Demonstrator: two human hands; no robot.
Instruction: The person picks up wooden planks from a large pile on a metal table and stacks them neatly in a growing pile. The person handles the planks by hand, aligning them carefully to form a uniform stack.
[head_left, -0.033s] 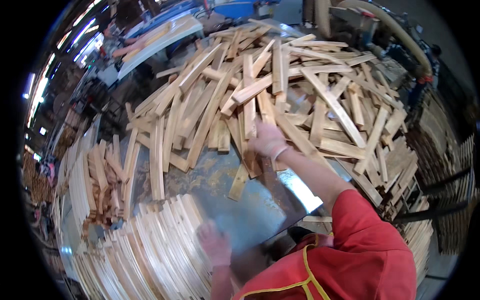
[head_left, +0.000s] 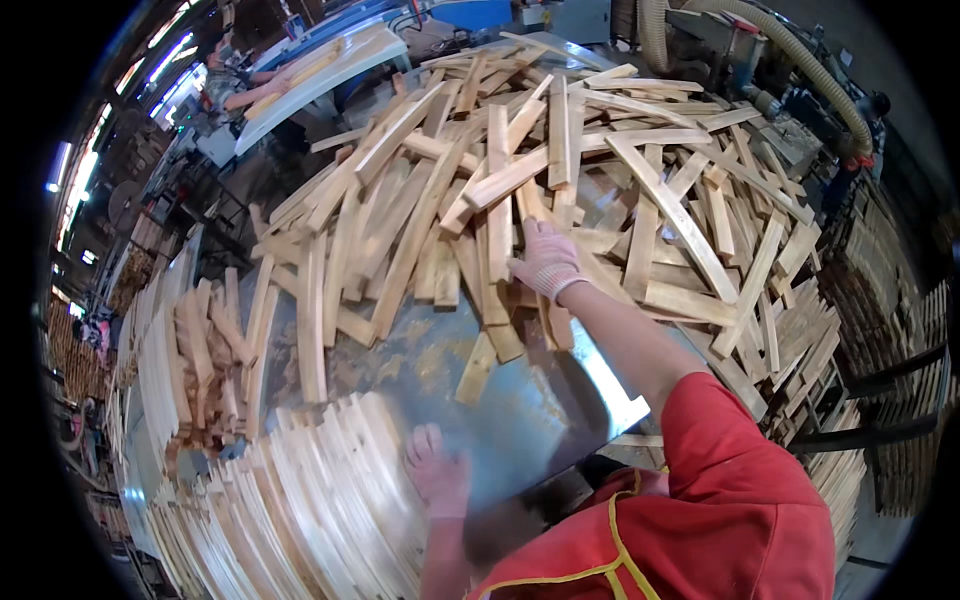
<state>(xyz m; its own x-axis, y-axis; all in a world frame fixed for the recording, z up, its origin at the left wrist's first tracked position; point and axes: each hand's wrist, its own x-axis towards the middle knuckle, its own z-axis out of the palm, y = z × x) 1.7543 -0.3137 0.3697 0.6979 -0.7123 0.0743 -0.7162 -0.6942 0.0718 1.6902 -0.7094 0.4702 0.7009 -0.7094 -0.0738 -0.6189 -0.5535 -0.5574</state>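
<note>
From here, the right hand [head_left: 548,265] rests on a wooden slat [head_left: 529,205] mid-frame, its length running up the picture from the fingers; whether they've closed round it I can't tell. Farther off, lower centre, the left hand [head_left: 437,472], loosely unfolded and empty, sits beside the upright slat row [head_left: 330,480].

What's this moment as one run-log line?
right hand: on loose wood pile, grip unclear | left hand: open, beside row of wooden strips | grey table: under pile
</note>
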